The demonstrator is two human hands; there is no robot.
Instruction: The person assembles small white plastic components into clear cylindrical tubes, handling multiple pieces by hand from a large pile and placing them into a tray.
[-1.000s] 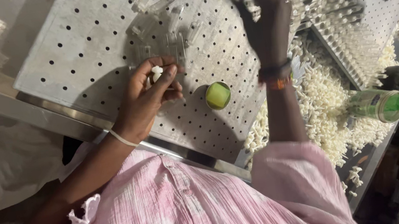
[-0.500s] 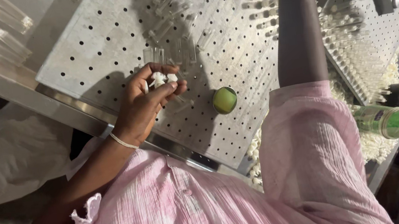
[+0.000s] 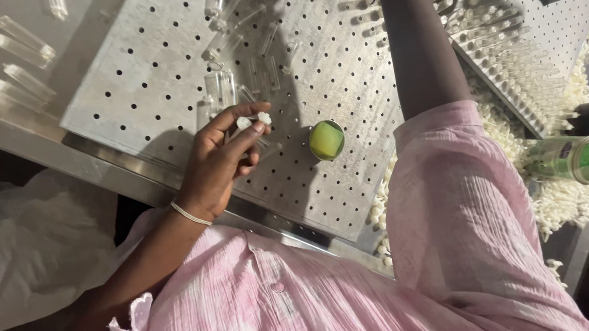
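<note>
Two small white stoppers (image 3: 252,121) pinched in curled left hand (image 3: 222,160) fingertips

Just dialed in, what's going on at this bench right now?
A person in a pink shirt works over a perforated metal board. The left hand pinches small white plug-like pieces at its fingertips, just above clear glass tubes standing on the board. The right arm reaches up past the frame's top edge, so that hand is out of view. A small round green-filled tin sits on the board between the arms.
</note>
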